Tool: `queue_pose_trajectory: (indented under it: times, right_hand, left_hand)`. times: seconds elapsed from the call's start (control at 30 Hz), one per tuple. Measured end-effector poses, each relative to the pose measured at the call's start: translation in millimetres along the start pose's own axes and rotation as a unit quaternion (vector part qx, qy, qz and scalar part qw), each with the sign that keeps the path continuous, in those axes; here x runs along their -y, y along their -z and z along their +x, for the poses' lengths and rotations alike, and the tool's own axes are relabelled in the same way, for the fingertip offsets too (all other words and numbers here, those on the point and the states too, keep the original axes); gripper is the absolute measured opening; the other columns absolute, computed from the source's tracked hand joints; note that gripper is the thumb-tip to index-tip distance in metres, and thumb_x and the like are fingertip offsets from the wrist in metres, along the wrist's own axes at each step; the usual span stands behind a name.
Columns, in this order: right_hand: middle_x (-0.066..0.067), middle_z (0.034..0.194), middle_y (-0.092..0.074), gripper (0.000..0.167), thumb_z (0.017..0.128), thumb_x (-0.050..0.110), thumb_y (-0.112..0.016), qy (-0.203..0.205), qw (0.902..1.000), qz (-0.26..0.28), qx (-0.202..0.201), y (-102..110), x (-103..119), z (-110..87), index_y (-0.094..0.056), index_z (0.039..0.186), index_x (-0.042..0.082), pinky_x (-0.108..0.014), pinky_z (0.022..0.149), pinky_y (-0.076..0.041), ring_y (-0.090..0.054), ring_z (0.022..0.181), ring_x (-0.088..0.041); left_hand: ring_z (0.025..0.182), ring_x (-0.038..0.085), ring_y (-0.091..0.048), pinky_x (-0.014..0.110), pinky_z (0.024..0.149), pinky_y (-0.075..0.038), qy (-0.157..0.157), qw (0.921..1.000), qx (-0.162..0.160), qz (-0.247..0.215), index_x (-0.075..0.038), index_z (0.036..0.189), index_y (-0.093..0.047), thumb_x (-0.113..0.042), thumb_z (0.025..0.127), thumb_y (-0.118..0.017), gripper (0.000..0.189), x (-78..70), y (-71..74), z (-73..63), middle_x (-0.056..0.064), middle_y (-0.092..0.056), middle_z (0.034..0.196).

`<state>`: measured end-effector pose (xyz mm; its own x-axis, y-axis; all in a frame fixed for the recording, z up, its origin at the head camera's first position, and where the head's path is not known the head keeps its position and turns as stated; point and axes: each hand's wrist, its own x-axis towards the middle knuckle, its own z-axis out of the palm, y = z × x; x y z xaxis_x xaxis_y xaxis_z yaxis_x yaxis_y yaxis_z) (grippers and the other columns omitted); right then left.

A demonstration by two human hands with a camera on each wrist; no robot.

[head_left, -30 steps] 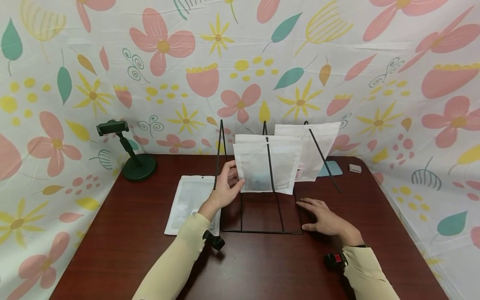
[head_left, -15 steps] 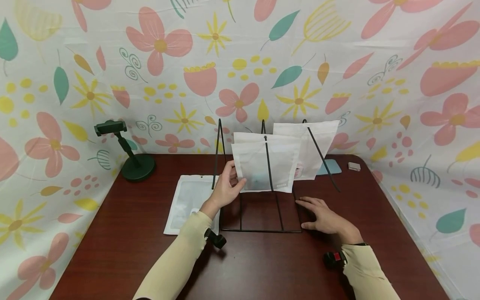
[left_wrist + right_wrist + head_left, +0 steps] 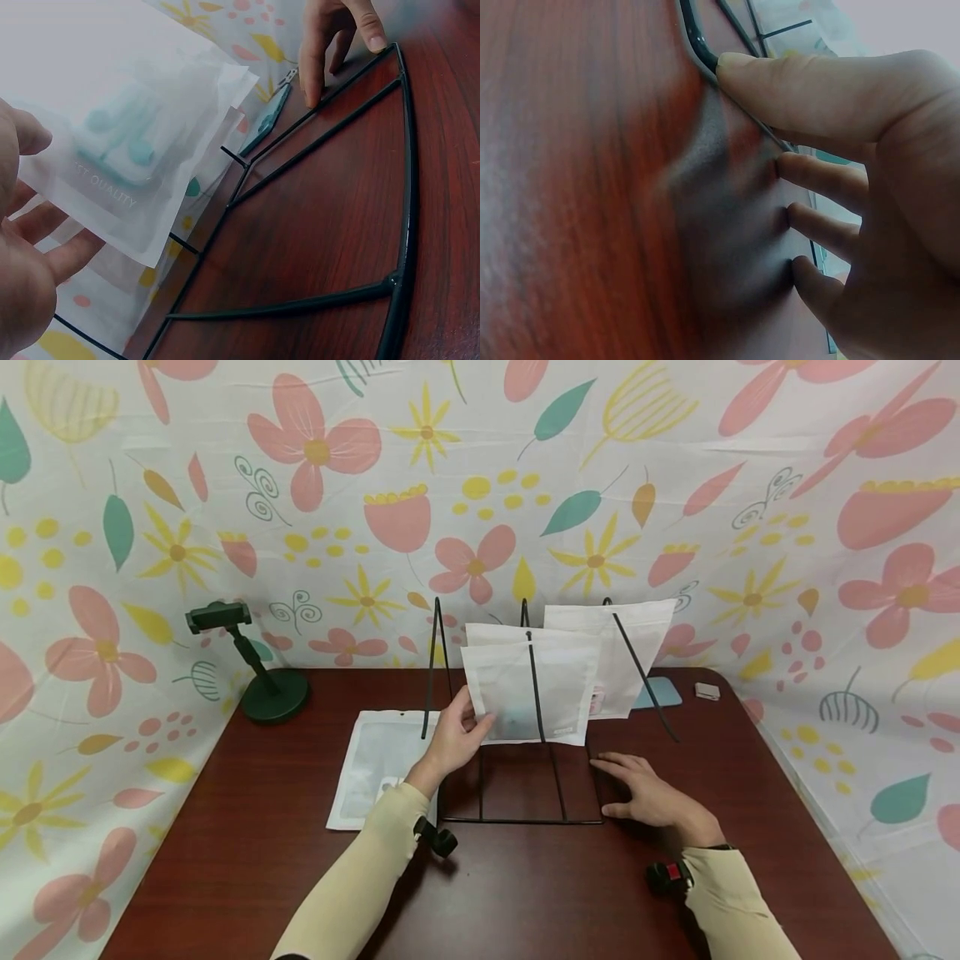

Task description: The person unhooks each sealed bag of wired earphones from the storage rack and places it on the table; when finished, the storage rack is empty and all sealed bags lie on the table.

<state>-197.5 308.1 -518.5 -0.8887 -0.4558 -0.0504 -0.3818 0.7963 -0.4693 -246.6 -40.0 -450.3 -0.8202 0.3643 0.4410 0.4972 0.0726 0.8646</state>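
My left hand (image 3: 457, 735) pinches the left edge of a white zip pouch (image 3: 502, 693), thumb in front and fingers behind. Teal earphones (image 3: 120, 135) show through its clear front in the left wrist view. The pouch stands upright behind a front prong of a black wire rack (image 3: 525, 821). A second white pouch is mostly hidden behind it, and another pouch (image 3: 618, 685) leans at the rack's right side. My right hand (image 3: 648, 793) rests at the right side of the rack's base, fingers spread, thumb at the front corner and fingertips along the wire.
A flat white pouch (image 3: 367, 760) lies left of the rack on the dark red table (image 3: 525, 893). Back left stands a dark green phone stand (image 3: 273, 693). A light blue flat item (image 3: 663, 692) and a small whitish block (image 3: 707, 692) lie back right, before a floral cloth (image 3: 480, 485).
My left hand has shifted slightly to the right over the pouch's edge. The right hand stays at the rack's base.
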Motion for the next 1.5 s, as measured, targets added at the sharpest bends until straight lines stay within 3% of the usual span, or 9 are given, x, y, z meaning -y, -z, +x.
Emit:
queue_pose_trajectory:
  times: [0.2, 0.43, 0.83, 1.5]
  right_hand:
    - [-0.023, 0.147, -0.039, 0.069, 0.083, 0.026, -0.078, 0.001, 1.0000, -0.001, -0.001, -0.1, -0.3, 0.8, -0.048, 0.142, 0.006, -0.065, 0.098, -0.036, -0.030, 0.131, -0.048]
    - [-0.023, 0.147, -0.040, 0.069, 0.083, 0.027, -0.078, -0.003, 1.0000, -0.001, 0.000, 0.3, 1.1, 0.1, -0.049, 0.142, 0.006, -0.064, 0.098, -0.036, -0.031, 0.131, -0.047]
    - [-0.022, 0.146, -0.040, 0.069, 0.083, 0.028, -0.078, -0.002, 1.0000, 0.004, 0.000, 1.6, 4.1, -1.0, -0.049, 0.141, 0.006, -0.065, 0.098, -0.036, -0.032, 0.131, -0.047]
    - [-0.024, 0.147, -0.038, 0.069, 0.083, 0.027, -0.077, 0.000, 0.9999, 0.012, -0.002, -0.3, 2.8, -2.2, -0.048, 0.143, 0.006, -0.066, 0.097, -0.036, -0.029, 0.131, -0.048]
  left_hand:
    - [0.105, 0.039, -0.065, 0.043, 0.078, -0.058, -0.001, 0.9999, -0.010, 0.007, 0.006, 0.132, -0.047, 0.005, 0.095, -0.055, 0.038, -1.1, -1.2, 0.3, 0.029, -0.061, 0.117]
    - [0.101, 0.038, -0.067, 0.032, 0.073, -0.058, -0.015, 0.9997, -0.011, 0.017, 0.005, 0.130, -0.048, 0.004, 0.095, -0.055, 0.036, -3.0, -1.4, -1.7, 0.028, -0.063, 0.113]
    - [0.097, 0.037, -0.068, 0.029, 0.069, -0.057, -0.033, 0.9992, -0.013, 0.019, 0.006, 0.128, -0.050, 0.004, 0.095, -0.056, 0.033, -1.7, -0.7, -4.4, 0.027, -0.064, 0.111]
    - [0.097, 0.036, -0.069, 0.032, 0.073, -0.059, -0.014, 0.9999, 0.002, 0.009, 0.006, 0.125, -0.052, 0.002, 0.095, -0.056, 0.030, -15.6, -1.7, -20.3, 0.026, -0.067, 0.110]
